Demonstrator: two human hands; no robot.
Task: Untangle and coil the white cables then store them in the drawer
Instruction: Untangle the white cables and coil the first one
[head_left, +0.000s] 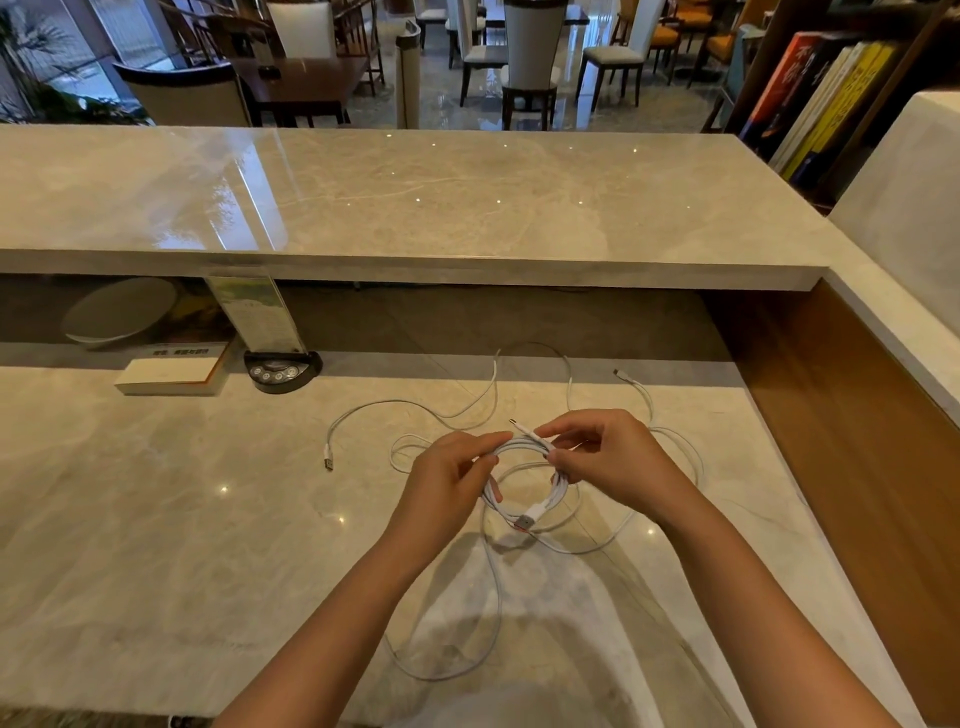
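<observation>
This looks like a reception desk in a hotel lobby or restaurant. A raised, glossy beige marble counter ledge (415, 208) runs across, with a lower marble work surface (156, 493) on the near side. Beyond it, far across a polished stone floor, stand dark wooden dining tables (306, 78) and white-cushioned chairs (530, 57). At far right, colourful books (815, 104) fill a wooden shelf.

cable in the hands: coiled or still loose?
Coiled. The cable forms stacked loops gripped by the left hand and right hand; other cables lie loose.
</observation>
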